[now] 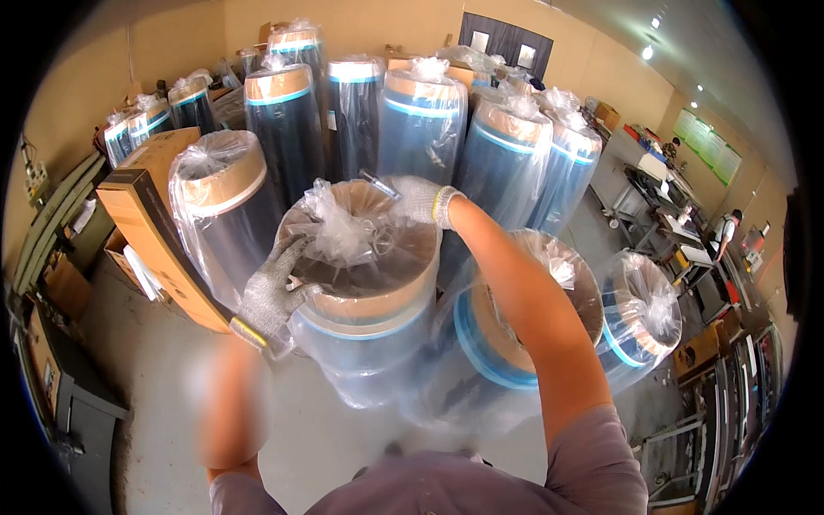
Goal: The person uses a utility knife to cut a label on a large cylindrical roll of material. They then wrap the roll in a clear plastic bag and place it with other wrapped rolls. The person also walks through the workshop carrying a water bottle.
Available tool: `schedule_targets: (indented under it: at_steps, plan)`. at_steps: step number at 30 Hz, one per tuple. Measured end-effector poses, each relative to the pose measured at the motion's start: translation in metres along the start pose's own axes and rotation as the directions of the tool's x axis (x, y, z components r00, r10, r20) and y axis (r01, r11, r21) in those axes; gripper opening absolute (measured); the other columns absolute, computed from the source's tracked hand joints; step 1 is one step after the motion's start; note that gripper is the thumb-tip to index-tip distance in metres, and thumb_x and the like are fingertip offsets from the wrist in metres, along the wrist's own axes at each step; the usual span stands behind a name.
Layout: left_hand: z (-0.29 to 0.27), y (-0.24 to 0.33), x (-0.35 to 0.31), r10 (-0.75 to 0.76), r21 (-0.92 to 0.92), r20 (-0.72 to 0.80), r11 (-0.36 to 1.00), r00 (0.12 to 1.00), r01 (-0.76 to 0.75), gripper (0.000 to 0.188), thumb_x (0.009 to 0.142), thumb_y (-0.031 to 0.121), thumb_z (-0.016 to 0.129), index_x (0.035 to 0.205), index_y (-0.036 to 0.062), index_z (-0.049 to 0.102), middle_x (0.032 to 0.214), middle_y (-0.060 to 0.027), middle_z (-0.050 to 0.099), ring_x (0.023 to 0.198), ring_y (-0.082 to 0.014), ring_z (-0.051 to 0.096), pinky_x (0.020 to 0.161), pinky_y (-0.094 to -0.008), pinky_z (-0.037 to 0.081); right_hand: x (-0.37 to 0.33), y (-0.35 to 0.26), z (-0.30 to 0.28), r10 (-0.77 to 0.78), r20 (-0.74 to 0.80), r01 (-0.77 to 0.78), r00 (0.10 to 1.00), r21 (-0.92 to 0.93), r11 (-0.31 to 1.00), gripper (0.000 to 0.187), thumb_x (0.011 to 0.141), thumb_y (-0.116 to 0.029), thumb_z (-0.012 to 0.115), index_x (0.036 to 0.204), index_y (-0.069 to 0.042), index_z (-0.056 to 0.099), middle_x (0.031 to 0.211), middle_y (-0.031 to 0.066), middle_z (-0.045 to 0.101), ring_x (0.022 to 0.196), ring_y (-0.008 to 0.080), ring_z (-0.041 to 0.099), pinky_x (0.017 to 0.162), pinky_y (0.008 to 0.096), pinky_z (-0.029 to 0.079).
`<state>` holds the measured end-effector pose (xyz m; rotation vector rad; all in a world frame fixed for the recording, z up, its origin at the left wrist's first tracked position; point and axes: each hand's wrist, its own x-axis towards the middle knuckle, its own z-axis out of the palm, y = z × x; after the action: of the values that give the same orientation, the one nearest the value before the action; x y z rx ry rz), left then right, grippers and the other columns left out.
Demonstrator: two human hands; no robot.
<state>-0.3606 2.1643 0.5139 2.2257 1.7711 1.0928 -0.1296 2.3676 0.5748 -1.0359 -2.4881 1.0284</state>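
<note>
A large upright roll (pixel 365 322) wrapped in clear plastic stands in front of me, with a brown cardboard band round its top and blue film lower down. The plastic gathers into a crumpled bunch (pixel 339 227) over its top. My left hand (pixel 268 299), in a grey knit glove, lies at the near left rim with thumb and fingers apart against the plastic. At the far right rim is my right hand (pixel 419 201), gloved alike and closed on a small silver tube-like thing (pixel 378 184). Its exact kind is too small to make out.
Several more wrapped rolls (pixel 421 129) crowd behind. Another wrapped roll (pixel 481 339) leans at the right beside a smaller one (pixel 639 322). Tall cardboard boxes (pixel 159 257) stand at the left. A metal rack (pixel 721 403) is at the far right, and people work by benches beyond.
</note>
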Motion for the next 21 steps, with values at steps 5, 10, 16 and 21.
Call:
schedule_targets:
  at_steps: [5,10,16,21]
  plan:
    - [0.018,0.03,-0.008,-0.031,-0.24,-0.039,0.971,0.999,0.021,0.06,0.082,0.025,0.072,0.133,0.0032,0.048,0.128,-0.0192,0.054,0.106,-0.0304,0.06,0.087,-0.0359,0.05,-0.022,0.004,-0.012,-0.22,-0.311,0.099,0.924,-0.364,0.926,0.025,0.088,-0.015,0.059,0.109,-0.002,0.059,0.083,0.0175,0.065,0.071,0.0294,0.063,0.068,0.0397,0.051]
    - [0.087,0.069,-0.018,-0.13,-0.795,-0.153,0.605,0.98,-0.044,0.057,0.095,0.038,0.056,0.132,-0.0032,0.046,0.121,-0.0177,0.058,0.109,-0.0277,0.057,0.097,-0.0387,0.044,-0.118,-0.064,0.071,-0.297,-0.281,0.049,0.913,-0.646,0.762,0.016,0.083,-0.013,0.054,0.095,-0.005,0.062,0.082,0.0119,0.068,0.077,0.0317,0.068,0.074,0.0454,0.053]
    - [0.135,0.107,-0.004,-0.25,-0.999,-0.038,0.025,0.968,-0.033,0.051,0.098,0.038,0.051,0.135,0.003,0.044,0.13,-0.0118,0.053,0.114,-0.0237,0.054,0.098,-0.0382,0.044,-0.18,-0.03,0.114,-0.147,-0.456,-0.099,0.878,-0.473,0.875,0.018,0.085,-0.014,0.055,0.101,-0.005,0.06,0.099,0.0148,0.063,0.085,0.0307,0.067,0.07,0.0406,0.055]
    - [0.062,0.071,0.039,-0.136,-0.587,-0.286,0.807,0.948,-0.061,0.027,0.098,0.017,0.049,0.113,-0.003,0.058,0.102,-0.012,0.065,0.093,-0.0239,0.061,0.086,-0.0364,0.046,-0.291,0.066,0.079,0.026,-0.718,-0.385,0.696,-0.342,0.857,0.027,0.079,-0.023,0.069,0.101,-0.008,0.065,0.109,0.0136,0.06,0.103,0.033,0.056,0.087,0.0451,0.046]
